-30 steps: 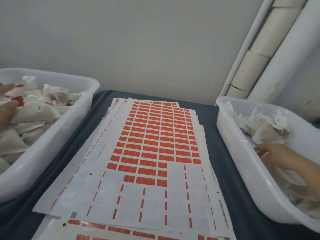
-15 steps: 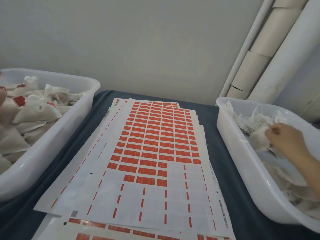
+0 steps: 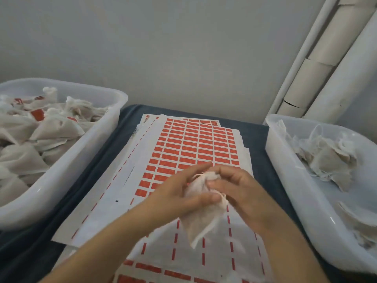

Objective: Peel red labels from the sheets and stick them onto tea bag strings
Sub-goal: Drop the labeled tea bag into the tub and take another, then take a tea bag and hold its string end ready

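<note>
To the left of your hands, a white tub (image 3: 61, 170) brims with tea bags, several already carrying red tags. Your left hand (image 3: 179, 193) cups a white tea bag (image 3: 201, 217) over the label sheets (image 3: 183, 152), thumb pressed across its gathered neck. Your right hand (image 3: 234, 190) meets it from the other side, fingers curled on the bag's top where the string (image 3: 221, 196) trails out. Red labels (image 3: 193, 144) fill the sheet beyond your knuckles. To the right, another tub (image 3: 295, 190) holds loose bags.

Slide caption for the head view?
Both hands, left hand and right hand, hold a tea bag over red label sheets.
</note>
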`<move>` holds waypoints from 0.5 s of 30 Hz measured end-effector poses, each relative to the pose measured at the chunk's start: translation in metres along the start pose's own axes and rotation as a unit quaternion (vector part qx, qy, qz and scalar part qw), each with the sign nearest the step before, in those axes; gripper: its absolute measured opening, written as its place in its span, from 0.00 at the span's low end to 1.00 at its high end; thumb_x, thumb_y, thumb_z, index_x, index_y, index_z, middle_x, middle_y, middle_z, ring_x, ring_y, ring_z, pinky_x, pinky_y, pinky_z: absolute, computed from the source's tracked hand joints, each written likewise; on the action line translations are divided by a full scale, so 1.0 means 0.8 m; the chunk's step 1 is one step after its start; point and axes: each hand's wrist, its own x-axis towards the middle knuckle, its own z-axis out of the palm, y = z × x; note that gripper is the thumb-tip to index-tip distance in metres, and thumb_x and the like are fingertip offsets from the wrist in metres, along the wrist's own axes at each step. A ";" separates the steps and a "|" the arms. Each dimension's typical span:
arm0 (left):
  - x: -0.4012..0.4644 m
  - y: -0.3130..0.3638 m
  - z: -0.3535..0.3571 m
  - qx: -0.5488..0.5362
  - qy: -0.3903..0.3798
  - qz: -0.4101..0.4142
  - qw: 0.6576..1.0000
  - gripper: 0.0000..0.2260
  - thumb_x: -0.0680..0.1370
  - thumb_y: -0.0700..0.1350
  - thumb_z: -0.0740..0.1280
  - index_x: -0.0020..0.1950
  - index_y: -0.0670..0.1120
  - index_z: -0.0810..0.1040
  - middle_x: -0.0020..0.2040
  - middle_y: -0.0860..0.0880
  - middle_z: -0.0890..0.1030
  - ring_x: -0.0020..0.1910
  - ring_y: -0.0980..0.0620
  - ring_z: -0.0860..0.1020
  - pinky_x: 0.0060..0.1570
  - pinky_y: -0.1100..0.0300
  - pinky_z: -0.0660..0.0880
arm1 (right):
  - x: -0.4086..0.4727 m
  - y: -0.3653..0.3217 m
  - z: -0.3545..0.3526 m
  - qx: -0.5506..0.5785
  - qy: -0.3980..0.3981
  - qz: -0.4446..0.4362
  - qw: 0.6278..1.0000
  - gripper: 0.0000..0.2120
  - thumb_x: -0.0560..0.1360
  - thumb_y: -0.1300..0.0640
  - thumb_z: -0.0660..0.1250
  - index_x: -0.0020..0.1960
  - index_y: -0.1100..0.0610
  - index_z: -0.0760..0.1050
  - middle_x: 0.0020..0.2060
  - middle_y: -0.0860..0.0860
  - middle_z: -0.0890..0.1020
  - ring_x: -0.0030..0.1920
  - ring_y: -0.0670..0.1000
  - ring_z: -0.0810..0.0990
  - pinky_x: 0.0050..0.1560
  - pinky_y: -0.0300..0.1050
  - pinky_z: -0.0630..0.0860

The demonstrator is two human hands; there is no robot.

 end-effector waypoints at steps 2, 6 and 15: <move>0.008 -0.020 0.008 0.006 0.023 -0.044 0.999 0.18 0.58 0.65 0.69 0.45 0.62 0.77 0.41 0.64 0.80 0.42 0.61 0.80 0.38 0.69 0.78 | 0.009 0.026 0.013 0.011 0.054 0.018 0.998 0.06 0.75 0.55 0.65 0.42 0.49 0.80 0.40 0.42 0.84 0.45 0.44 0.82 0.41 0.34 0.78; 0.010 -0.046 0.005 0.016 0.094 -0.082 0.992 0.14 0.61 0.64 0.65 0.37 0.57 0.78 0.33 0.66 0.79 0.36 0.64 0.79 0.29 0.78 0.69 | 0.012 0.048 0.017 0.018 0.101 0.023 0.994 0.06 0.73 0.48 0.62 0.47 0.48 0.76 0.40 0.34 0.82 0.44 0.39 0.82 0.37 0.31 0.77; 0.006 -0.060 0.010 0.035 0.123 -0.072 0.989 0.09 0.64 0.60 0.70 0.36 0.58 0.76 0.32 0.68 0.77 0.37 0.71 0.76 0.27 0.78 0.68 | 0.016 0.054 0.015 -0.095 0.119 -0.051 0.987 0.16 0.62 0.38 0.65 0.46 0.44 0.75 0.44 0.32 0.80 0.48 0.39 0.80 0.42 0.28 0.75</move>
